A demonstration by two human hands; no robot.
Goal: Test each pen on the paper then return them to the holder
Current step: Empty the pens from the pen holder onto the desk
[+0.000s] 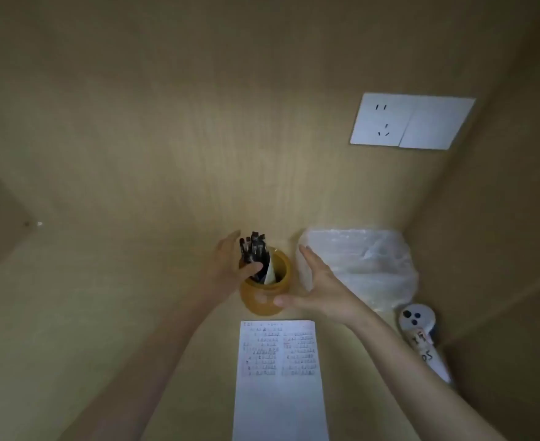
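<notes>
An orange-brown round holder stands on the wooden desk near the back wall. Several dark pens stick up out of it, beside a pale card. My left hand wraps around the bunch of pens from the left, its thumb across their front and its fingers behind them. My right hand is spread to the right of the holder, its thumb at the holder's front wall and its fingers straight, holding nothing. A white sheet of paper with printed rows on its top half lies just in front of the holder.
A crumpled clear plastic bag lies against the back wall right of the holder. A white tube-like object with black dots and writing lies at the right. A white wall socket sits high on the back panel. Side panels close in the desk.
</notes>
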